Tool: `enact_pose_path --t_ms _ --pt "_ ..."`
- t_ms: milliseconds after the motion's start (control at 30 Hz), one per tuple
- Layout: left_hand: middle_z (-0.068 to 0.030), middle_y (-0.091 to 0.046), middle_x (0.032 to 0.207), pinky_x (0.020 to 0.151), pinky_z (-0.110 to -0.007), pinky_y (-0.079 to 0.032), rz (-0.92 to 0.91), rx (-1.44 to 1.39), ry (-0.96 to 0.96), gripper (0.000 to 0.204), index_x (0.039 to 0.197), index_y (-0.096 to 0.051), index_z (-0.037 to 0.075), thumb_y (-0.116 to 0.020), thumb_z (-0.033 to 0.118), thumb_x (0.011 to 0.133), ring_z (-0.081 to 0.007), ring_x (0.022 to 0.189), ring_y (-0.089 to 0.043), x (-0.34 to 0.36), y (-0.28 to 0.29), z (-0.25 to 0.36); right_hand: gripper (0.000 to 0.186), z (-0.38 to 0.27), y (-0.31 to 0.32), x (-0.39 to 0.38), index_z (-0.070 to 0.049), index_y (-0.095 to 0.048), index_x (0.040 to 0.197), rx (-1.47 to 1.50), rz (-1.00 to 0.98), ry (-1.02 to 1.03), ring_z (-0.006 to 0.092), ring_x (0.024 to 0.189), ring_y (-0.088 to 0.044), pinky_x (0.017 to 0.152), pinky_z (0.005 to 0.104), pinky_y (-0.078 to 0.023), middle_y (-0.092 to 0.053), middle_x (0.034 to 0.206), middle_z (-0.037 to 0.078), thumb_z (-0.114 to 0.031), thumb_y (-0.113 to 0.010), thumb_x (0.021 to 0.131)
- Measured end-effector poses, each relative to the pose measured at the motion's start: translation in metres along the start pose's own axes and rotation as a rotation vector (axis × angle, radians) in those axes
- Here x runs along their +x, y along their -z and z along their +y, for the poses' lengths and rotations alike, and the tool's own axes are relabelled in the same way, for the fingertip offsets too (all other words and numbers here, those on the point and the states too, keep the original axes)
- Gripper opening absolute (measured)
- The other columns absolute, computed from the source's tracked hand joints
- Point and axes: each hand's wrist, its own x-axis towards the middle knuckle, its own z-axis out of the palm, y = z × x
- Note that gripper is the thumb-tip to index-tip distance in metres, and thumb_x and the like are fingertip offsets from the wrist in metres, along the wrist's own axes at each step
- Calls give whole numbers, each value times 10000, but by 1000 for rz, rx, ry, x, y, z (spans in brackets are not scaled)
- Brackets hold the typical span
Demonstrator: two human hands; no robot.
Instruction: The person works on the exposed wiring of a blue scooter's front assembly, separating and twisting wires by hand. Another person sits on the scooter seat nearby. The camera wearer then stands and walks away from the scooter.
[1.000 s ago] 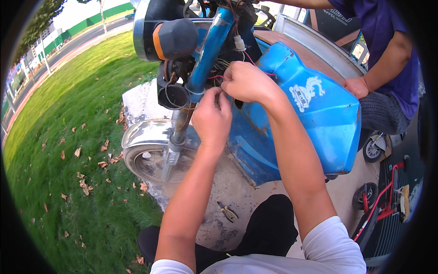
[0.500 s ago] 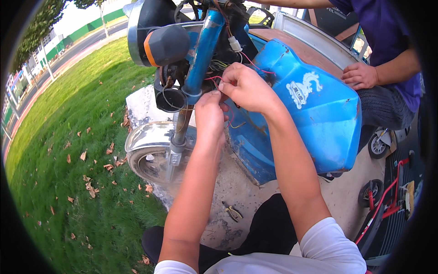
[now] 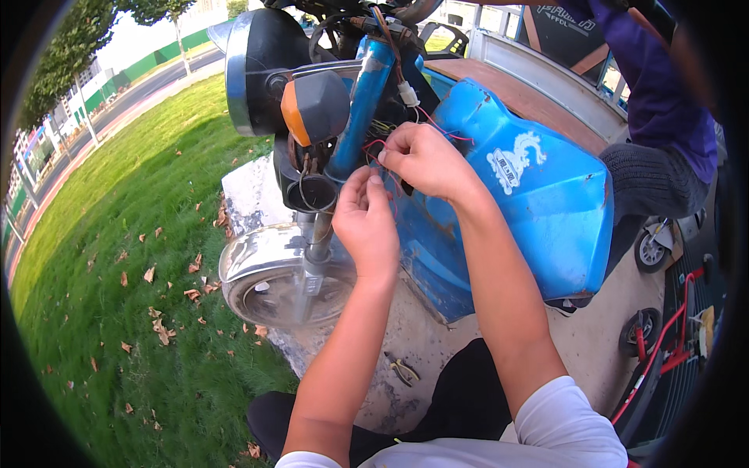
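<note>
My right hand (image 3: 427, 160) is closed in a pinch on a thin red wire (image 3: 374, 145) beside the blue steering column (image 3: 364, 109) of a blue three-wheeled vehicle. Just below and to the left, my left hand (image 3: 367, 226) has thumb and fingertips pressed together near the same wires; what lies between them is too small to make out. A white plug connector (image 3: 408, 94) hangs on wires above my right hand. The blue front panel (image 3: 538, 203), with a white dragon sticker, stands to the right of both hands.
An orange-and-black turn signal (image 3: 316, 109) and round headlight (image 3: 261, 70) jut out at upper left. Below them is the front wheel (image 3: 289, 296). Pliers (image 3: 402, 369) lie on the concrete. A person in a purple sleeve (image 3: 663, 93) is at right, near a red metal frame (image 3: 671, 335).
My hands have moved apart, the left slightly down from the right. The other person's hand has lifted off the blue panel. Turn signal and headlight appear farther right and lower.
</note>
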Motion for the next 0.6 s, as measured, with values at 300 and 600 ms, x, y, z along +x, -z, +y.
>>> enact_pose_path --t_ms 300,600 --pt "-91 -745 890 676 -257 -542 -18 184 -163 241 1150 -667 -45 -646 89 951 -100 761 -691 -6 -10 -17 217 7 -1 -3 72 -672 719 23 57 61 329 607 -650 616 411 -519 -622 635 226 -138 -647 769" --pt "-47 -716 839 620 -231 -508 10 242 -207 203 1077 -679 -69 -648 91 956 -73 706 -639 -2 -11 -12 209 4 -1 -4 64 -680 713 -27 78 83 361 653 -664 645 428 -528 -626 656 246 -136 -638 757"
